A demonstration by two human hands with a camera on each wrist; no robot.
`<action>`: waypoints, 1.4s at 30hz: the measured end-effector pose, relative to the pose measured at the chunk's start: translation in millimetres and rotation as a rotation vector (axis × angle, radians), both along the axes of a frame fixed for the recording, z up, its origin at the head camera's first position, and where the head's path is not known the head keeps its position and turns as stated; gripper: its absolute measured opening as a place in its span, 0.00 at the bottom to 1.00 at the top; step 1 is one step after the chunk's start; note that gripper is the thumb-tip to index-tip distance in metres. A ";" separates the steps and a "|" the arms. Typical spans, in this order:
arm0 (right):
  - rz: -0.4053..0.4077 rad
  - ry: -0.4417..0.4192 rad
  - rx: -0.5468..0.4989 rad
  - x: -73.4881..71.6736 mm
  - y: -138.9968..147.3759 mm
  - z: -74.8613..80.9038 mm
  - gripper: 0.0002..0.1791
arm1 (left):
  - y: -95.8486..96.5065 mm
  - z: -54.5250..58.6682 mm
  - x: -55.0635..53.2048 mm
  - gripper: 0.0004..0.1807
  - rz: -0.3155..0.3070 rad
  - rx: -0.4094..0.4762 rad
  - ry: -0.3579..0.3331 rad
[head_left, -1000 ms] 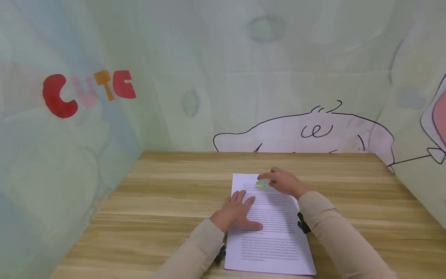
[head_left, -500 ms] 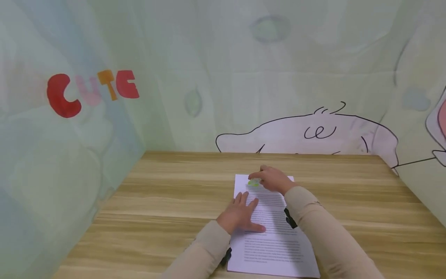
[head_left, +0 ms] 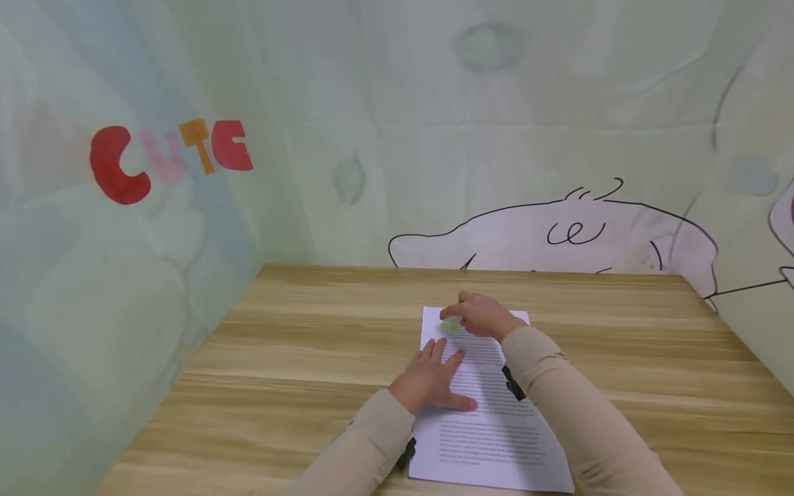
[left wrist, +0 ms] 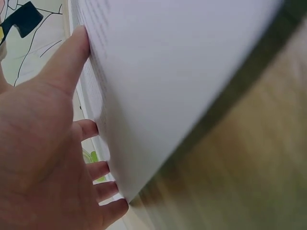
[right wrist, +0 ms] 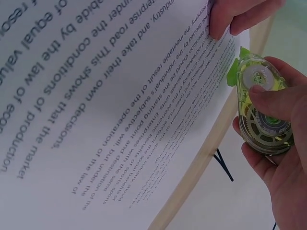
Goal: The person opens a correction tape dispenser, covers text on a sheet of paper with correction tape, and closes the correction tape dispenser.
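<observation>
A sheet of paper (head_left: pixel 496 475) printed with dark text lies on the wooden table. My left hand (head_left: pixel 433 379) rests on its left side, fingers spread and thumb pointing right; the left wrist view shows this hand (left wrist: pixel 43 139) with fingertips at the sheet's edge. Near the top of the page, my right hand (head_left: pixel 484 317) holds a correction tape dispenser (right wrist: pixel 264 112) between thumb and fingers. Its case is clear, with green parts and toothed wheels inside. The green tip (right wrist: pixel 233 72) is at the page near the first lines; whether it touches cannot be told.
The wooden table (head_left: pixel 322 331) extends around the sheet on all sides. A pale printed curtain (head_left: pixel 310 138) stands behind the table and along both sides. A black wrist strap (head_left: pixel 513 383) shows under the right sleeve.
My right hand has moved left along the top of the page with the correction tape dispenser, mostly in the first half second. My left hand stays put on the sheet. The head view shifts slightly.
</observation>
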State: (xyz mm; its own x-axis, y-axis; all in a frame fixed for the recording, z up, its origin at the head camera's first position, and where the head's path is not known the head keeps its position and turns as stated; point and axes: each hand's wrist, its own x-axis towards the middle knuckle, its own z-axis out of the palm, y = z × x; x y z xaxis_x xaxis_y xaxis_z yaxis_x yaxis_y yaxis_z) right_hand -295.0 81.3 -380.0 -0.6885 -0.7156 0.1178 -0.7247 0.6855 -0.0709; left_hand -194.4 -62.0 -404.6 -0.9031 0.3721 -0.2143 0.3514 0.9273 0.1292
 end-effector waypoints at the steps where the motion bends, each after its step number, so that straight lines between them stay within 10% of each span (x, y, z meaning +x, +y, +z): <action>1: 0.001 0.001 0.002 0.2 0.0 0.9 0.24 | 0.0 0.4 0.1 0.49 -0.001 0.003 0.001; 42: -0.126 -0.215 0.058 2.0 -6.4 4.9 0.25 | 0.9 -6.8 -5.6 0.50 0.027 0.009 -0.048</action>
State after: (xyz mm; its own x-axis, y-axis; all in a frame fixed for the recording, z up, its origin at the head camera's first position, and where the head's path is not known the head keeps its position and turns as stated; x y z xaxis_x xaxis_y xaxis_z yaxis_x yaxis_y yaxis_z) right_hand -293.0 74.9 -375.1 -0.7773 -0.6240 -0.0798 -0.6058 0.7767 -0.1726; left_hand -200.0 -61.1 -411.4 -0.9014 0.3502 -0.2548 0.3198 0.9350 0.1535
